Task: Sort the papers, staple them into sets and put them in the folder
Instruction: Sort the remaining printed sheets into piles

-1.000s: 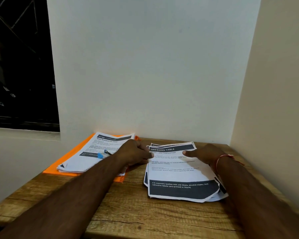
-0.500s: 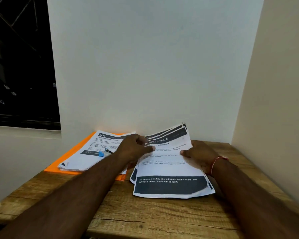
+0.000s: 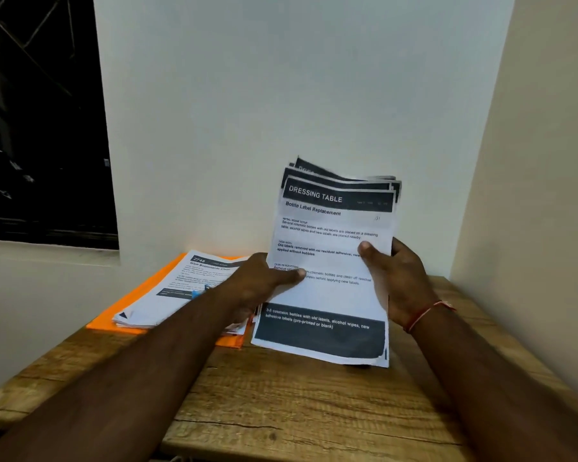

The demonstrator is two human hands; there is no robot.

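Note:
A sheaf of printed sheets headed "DRESSING TABLE" (image 3: 331,295) stands tilted upright, its bottom edge close to the wooden table (image 3: 297,411). My left hand (image 3: 257,288) grips its left edge and my right hand (image 3: 397,278) grips its right edge, thumbs on the front page. The top corners fan apart. To the left lies an orange folder (image 3: 111,320) with a second pile of papers (image 3: 177,288) on top. A small blue object (image 3: 197,291), possibly a stapler, shows on that pile, partly hidden by my left forearm.
White walls close in behind the table and on the right. A dark window (image 3: 40,121) is at the upper left. The table's front edge runs near the bottom of the view.
The sheaf lay flat on the table under both hands; both hands have since lifted its far end and tipped it upright toward me.

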